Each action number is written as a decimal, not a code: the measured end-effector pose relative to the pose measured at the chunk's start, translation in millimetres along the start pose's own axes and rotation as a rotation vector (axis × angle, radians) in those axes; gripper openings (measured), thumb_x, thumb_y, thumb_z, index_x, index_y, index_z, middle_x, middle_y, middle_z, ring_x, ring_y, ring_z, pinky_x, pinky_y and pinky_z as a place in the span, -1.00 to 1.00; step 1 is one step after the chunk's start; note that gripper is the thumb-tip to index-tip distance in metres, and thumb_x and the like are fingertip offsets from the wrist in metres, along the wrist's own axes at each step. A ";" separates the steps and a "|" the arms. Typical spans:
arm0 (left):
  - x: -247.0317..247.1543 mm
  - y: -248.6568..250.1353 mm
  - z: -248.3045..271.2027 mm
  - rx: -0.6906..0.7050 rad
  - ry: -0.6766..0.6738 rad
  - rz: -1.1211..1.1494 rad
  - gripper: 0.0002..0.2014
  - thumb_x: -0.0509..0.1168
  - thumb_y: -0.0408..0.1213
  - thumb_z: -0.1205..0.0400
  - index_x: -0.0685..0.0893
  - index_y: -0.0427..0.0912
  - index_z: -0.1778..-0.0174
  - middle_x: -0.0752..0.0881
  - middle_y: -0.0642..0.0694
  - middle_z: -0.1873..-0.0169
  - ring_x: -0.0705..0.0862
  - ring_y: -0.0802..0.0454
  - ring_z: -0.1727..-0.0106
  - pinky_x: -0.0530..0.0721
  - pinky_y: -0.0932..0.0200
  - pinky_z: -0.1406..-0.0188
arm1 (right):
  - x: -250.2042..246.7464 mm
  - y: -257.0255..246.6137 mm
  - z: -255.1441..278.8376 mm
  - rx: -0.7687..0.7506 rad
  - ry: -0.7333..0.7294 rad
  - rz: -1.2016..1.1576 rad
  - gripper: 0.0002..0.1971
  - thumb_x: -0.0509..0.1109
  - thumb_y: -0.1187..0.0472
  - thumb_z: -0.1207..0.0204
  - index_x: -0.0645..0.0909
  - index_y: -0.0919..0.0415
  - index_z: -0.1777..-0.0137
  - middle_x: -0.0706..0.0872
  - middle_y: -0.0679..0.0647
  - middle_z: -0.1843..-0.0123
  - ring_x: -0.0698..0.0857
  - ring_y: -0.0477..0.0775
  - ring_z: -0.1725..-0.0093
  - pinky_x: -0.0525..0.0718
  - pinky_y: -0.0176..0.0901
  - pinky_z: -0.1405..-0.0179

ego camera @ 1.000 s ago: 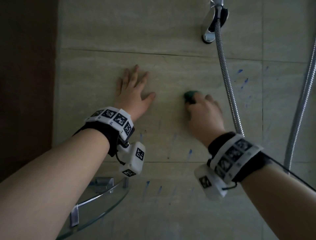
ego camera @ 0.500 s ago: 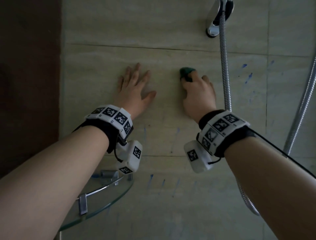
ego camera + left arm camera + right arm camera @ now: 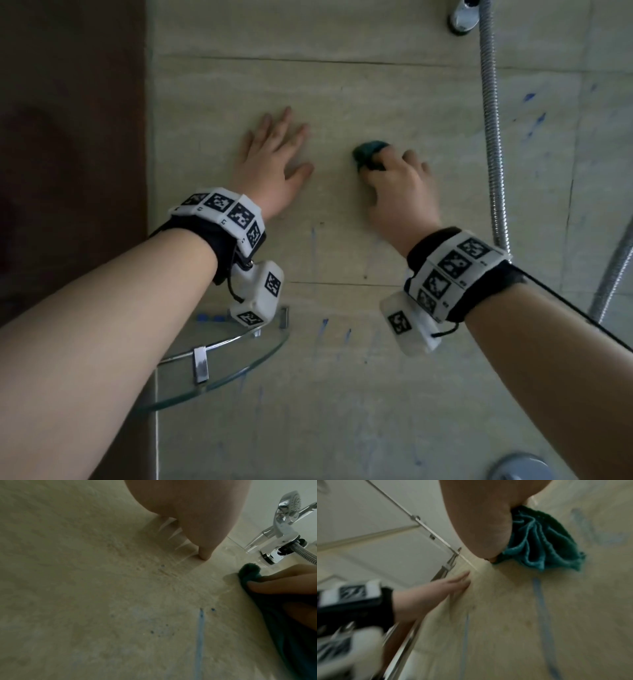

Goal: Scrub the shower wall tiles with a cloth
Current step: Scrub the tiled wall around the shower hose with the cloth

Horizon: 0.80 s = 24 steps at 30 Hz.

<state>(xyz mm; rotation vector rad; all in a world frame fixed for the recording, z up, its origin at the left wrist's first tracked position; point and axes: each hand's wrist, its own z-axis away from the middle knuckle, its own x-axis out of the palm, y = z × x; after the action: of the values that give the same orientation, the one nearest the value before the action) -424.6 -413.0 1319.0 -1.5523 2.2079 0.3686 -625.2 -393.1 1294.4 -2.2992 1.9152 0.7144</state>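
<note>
Teal cloth (image 3: 370,154) is bunched in the right hand (image 3: 399,192), whose curled fingers grip it and press it against the beige wall tiles (image 3: 342,85). Just beside it, to the left, the left hand (image 3: 274,161) lies flat on the same tile with fingers straight and spread, holding nothing. Blue streaks (image 3: 199,635) run down the tiles below both hands. A metal shower hose (image 3: 491,137) hangs at the right, and a glass corner shelf (image 3: 239,370) sits lower left.
</note>
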 end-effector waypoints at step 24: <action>-18.3 -19.2 15.2 -0.072 -0.143 -0.095 -0.28 0.11 0.13 -0.70 -0.08 0.07 -0.70 -0.29 0.01 -0.68 -0.28 -0.07 -0.68 -0.25 -0.09 -0.63 | 6.9 -10.3 8.8 -0.088 0.112 -0.071 -0.74 0.26 0.39 -0.49 0.80 0.29 0.01 0.73 0.24 -0.05 0.58 0.35 0.07 0.46 0.05 0.11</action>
<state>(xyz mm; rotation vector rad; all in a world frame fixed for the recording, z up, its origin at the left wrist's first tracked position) -398.5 -397.7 1314.8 -1.6093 2.0248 0.5183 -617.3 -394.1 1281.4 -2.4964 1.8713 0.6902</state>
